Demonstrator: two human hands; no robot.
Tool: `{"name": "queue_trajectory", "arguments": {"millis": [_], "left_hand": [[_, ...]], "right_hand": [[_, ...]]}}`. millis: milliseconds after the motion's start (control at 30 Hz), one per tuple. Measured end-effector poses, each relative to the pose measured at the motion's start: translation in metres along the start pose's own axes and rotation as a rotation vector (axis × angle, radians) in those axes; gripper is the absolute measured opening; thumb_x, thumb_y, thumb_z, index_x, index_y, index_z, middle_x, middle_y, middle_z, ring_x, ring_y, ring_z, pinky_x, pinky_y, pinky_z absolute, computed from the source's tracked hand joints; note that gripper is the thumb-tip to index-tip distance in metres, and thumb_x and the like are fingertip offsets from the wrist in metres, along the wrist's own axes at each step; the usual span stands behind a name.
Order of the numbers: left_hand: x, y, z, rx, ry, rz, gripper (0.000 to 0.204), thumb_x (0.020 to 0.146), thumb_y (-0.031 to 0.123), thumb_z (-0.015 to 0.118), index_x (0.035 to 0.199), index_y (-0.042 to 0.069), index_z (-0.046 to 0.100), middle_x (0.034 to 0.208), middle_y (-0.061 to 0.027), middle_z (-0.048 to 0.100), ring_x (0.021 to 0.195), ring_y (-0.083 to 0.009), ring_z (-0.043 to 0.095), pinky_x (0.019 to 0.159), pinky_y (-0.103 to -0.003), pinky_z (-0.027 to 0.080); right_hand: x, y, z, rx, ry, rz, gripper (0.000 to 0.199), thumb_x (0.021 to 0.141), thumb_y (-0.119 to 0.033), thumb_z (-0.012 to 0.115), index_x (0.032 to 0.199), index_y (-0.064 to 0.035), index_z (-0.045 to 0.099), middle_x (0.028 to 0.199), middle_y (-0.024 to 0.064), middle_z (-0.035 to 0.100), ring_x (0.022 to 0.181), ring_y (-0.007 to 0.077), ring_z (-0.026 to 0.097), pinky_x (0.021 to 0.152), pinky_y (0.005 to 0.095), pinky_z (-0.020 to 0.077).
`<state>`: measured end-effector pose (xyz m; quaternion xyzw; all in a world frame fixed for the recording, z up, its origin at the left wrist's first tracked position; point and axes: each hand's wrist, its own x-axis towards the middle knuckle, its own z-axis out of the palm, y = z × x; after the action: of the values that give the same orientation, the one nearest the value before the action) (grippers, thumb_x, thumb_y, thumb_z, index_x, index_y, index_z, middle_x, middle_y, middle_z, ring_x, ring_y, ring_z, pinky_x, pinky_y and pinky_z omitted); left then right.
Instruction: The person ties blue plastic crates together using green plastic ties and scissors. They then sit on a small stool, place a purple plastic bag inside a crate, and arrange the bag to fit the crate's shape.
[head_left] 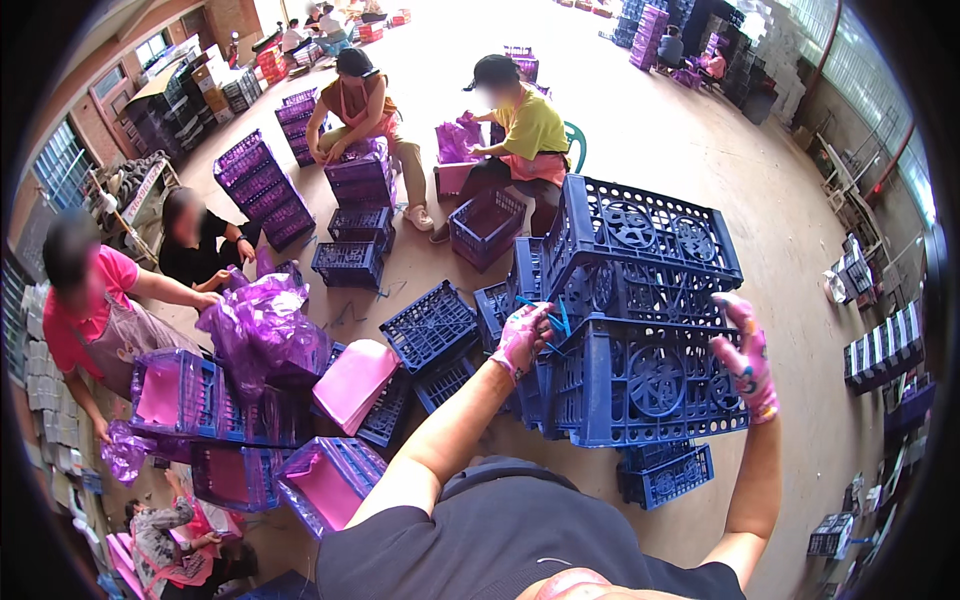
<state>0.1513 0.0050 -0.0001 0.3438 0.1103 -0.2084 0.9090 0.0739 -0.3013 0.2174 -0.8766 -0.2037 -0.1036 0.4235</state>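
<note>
A stack of blue plastic crates (655, 380) with openwork sides stands right in front of me. At its left side, my left hand (522, 338), in a pink patterned glove, has its fingers closed on a light-blue plastic strap (562, 322). My right hand (748, 362), in a similar glove, is raised beside the stack's right edge with fingers apart and nothing in it. The top crate (650, 232) sits slightly askew on those below. Whether my right fingertips touch the crates, I cannot tell.
Loose blue crates (430, 325) lie left of the stack, beside a pile of pink sheets (355, 385). Crates lined with purple film (180, 390) stand further left, where co-workers handle film. Two people sit beyond at crates. A small blue crate (668, 475) stands behind the stack's lower right.
</note>
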Motion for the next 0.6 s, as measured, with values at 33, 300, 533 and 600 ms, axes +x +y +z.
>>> {"name": "queue_trajectory", "arguments": {"millis": [33,300,533,600], "left_hand": [[-0.002,0.0,-0.001,0.022,0.036,0.064,0.021,0.094,0.02,0.051,0.111,0.007,0.054,0.064,0.0068,0.04,0.051,-0.004,0.039,0.039,-0.017,0.03],[-0.093,-0.028,0.02,0.535,0.015,0.395,0.062,0.092,0.041,0.05,0.142,0.014,0.028,0.135,-0.0056,0.042,0.124,-0.0158,0.039,0.102,-0.03,0.028],[-0.127,-0.118,0.054,0.198,0.029,0.469,0.056,0.099,0.034,0.039,0.145,0.007,0.023,0.148,-0.0077,0.027,0.135,-0.0176,0.028,0.11,-0.031,0.022],[-0.118,-0.127,0.044,-0.007,0.116,0.316,0.049,0.099,0.032,0.037,0.141,0.009,0.031,0.141,-0.0056,0.038,0.128,-0.0172,0.038,0.107,-0.031,0.03]], "right_hand": [[-0.004,0.003,-0.018,-0.064,0.093,-0.005,0.049,0.077,-0.013,0.062,0.123,0.0011,0.051,0.124,0.0129,0.052,0.12,0.0252,0.046,0.105,0.0356,0.0307],[-0.105,0.164,-0.08,0.628,0.265,0.256,0.056,0.098,-0.042,0.038,0.137,-0.0018,0.037,0.136,0.01,0.044,0.125,0.0187,0.042,0.108,0.0344,0.0294],[-0.101,0.216,-0.013,1.076,0.277,0.342,0.051,0.098,-0.036,0.038,0.138,-0.0034,0.037,0.137,0.0115,0.042,0.123,0.0207,0.043,0.106,0.0361,0.0317],[-0.085,0.211,-0.022,1.092,0.264,0.286,0.05,0.098,-0.034,0.039,0.138,-0.0034,0.038,0.137,0.012,0.042,0.122,0.0211,0.044,0.106,0.0362,0.0326]]}}
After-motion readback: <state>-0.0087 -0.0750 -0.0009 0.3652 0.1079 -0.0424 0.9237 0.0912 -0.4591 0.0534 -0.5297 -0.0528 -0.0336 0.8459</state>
